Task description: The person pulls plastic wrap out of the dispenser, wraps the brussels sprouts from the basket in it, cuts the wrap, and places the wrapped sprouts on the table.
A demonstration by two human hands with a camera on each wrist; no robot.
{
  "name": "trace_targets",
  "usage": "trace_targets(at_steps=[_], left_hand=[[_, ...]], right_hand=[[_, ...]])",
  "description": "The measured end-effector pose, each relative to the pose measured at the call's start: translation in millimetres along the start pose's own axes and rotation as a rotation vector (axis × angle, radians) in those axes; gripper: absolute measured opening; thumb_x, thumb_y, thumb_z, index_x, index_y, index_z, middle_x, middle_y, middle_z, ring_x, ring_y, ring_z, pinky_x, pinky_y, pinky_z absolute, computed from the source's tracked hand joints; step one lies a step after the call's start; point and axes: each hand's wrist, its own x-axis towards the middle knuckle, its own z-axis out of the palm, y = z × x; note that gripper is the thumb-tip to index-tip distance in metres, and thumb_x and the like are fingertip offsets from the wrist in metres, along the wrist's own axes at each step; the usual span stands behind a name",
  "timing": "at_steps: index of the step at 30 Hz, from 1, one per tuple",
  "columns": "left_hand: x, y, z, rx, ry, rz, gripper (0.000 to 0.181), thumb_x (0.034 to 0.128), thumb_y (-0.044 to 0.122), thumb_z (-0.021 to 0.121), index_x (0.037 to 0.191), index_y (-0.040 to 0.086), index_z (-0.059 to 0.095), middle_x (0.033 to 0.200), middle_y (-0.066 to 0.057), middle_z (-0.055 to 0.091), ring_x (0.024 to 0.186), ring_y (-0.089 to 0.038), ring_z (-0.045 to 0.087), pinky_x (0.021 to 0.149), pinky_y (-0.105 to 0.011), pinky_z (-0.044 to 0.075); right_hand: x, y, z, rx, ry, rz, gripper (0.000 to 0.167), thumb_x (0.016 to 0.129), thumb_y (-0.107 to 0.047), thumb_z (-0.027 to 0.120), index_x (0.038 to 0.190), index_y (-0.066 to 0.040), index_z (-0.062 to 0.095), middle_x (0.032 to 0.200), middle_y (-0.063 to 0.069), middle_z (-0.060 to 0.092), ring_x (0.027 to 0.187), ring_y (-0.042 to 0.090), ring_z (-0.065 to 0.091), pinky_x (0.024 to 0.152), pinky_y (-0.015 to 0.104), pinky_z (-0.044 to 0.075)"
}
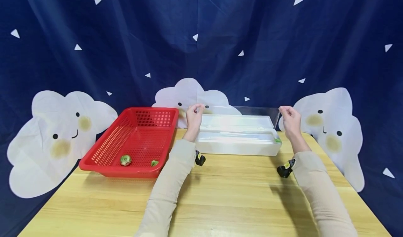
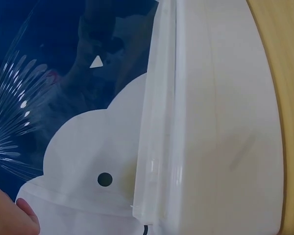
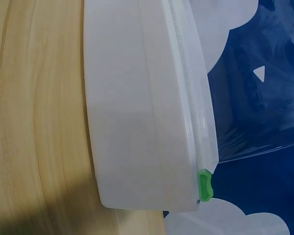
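Clear cling film (image 1: 259,111) stretches between my two raised hands, above and behind a long white cling film dispenser (image 1: 236,148) whose lid stands up at the back. My left hand (image 1: 194,119) pinches the film's left corner between thumb and fingers. At the other corner, my right hand (image 1: 291,122) pinches the film in the same way. In the left wrist view the film (image 2: 19,112) gathers into creases near the hand (image 2: 10,215). A green slide cutter (image 3: 205,186) sits at the dispenser's right end in the right wrist view, where the right hand is out of sight.
Left of the dispenser stands a red plastic basket (image 1: 130,173) with perforated sides. Inside lie a round green vegetable (image 1: 125,160) and a smaller green piece (image 1: 154,163), partly hidden by the rim. A dark blue curtain (image 1: 217,55) hangs behind the wooden table (image 1: 226,195).
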Motion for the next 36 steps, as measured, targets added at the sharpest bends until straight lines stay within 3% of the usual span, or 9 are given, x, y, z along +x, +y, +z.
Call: trace_targets(at_steps=[11,18,29,36], left_hand=[[7.1,13.0,0.1,-0.107,0.034,0.060,0.017,0.0846,0.005,0.062,0.092,-0.009,0.066,0.073,0.005,0.042,0.071,-0.008,0.036,0.069,-0.020,0.030],[5.6,17.1,0.0,-0.104,0.024,0.057,0.017,0.0843,0.006,0.063,0.093,-0.009,0.067,0.073,0.005,0.042,0.071,-0.008,0.036,0.070,-0.019,0.031],[9.6,27.3,-0.4,-0.125,0.015,0.078,0.017,0.0835,0.004,0.063,0.093,-0.010,0.066,0.073,0.004,0.041,0.072,-0.008,0.036,0.071,-0.020,0.030],[11.0,37.3,0.3,-0.130,0.005,0.082,0.018,0.0838,0.005,0.063,0.094,-0.009,0.066,0.073,0.005,0.041,0.071,-0.007,0.035,0.069,-0.019,0.030]], right_hand=[[3.8,-15.7,4.9,0.063,0.016,-0.041,0.028,0.089,-0.011,0.058,0.066,-0.027,0.058,0.066,-0.013,0.049,0.077,0.004,0.042,0.071,0.015,0.032],[5.6,-18.3,3.7,0.145,0.036,-0.066,0.035,0.087,-0.003,0.058,0.062,-0.027,0.060,0.060,-0.014,0.052,0.069,0.003,0.042,0.065,0.013,0.033],[5.5,-33.6,2.6,0.137,0.034,-0.077,0.034,0.086,-0.002,0.058,0.062,-0.026,0.060,0.058,-0.015,0.051,0.066,0.002,0.043,0.063,0.013,0.034],[4.9,-51.2,0.0,0.106,0.035,-0.092,0.034,0.085,0.000,0.057,0.061,-0.025,0.059,0.054,-0.014,0.048,0.057,0.001,0.039,0.055,0.012,0.031]])
